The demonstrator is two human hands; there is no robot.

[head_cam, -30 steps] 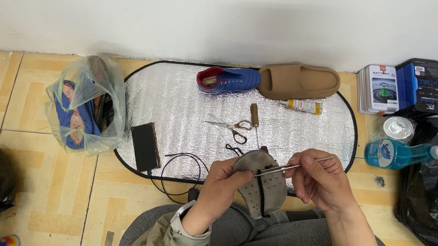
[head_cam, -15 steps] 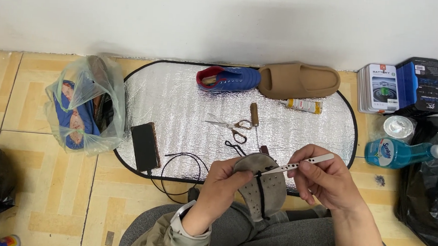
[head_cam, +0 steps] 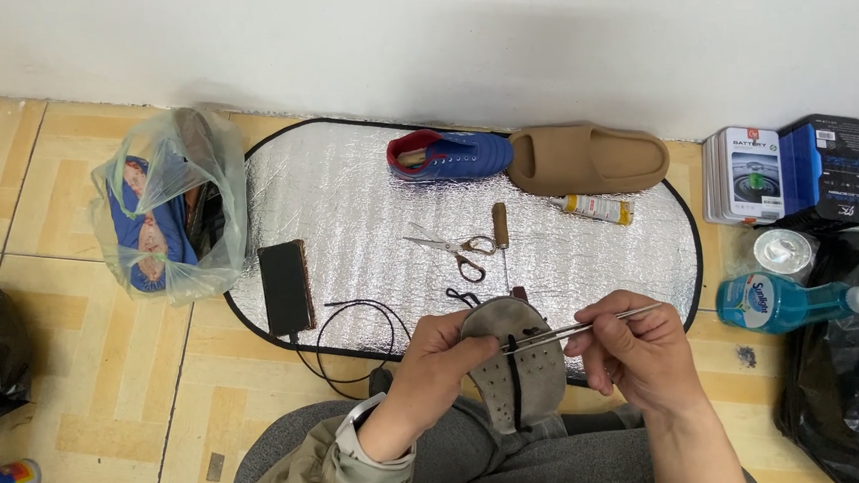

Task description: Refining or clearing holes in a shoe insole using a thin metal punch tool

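Observation:
My left hand (head_cam: 440, 355) grips a grey suede shoe piece (head_cam: 511, 368) held over my lap, thumb across its top edge. My right hand (head_cam: 639, 355) pinches thin metal tweezers (head_cam: 582, 328) whose tips meet a black lace at the piece's upper edge. Black lace runs down the piece's eyelets. Just beyond, on the silver mat (head_cam: 353, 198), lie scissors (head_cam: 454, 248) and a wooden-handled awl (head_cam: 501, 231).
A blue shoe (head_cam: 454, 155), a tan slide sandal (head_cam: 590, 160) and a small glue tube (head_cam: 596, 209) lie at the mat's far side. A phone (head_cam: 285, 285) with black cable lies on its left edge. Plastic bag (head_cam: 162, 208) left; boxes (head_cam: 791, 172) and blue spray bottle (head_cam: 789, 302) right.
My right hand has shifted slightly, tilting the tweezers so their tips reach the top edge of the grey piece. The left hand keeps its grip.

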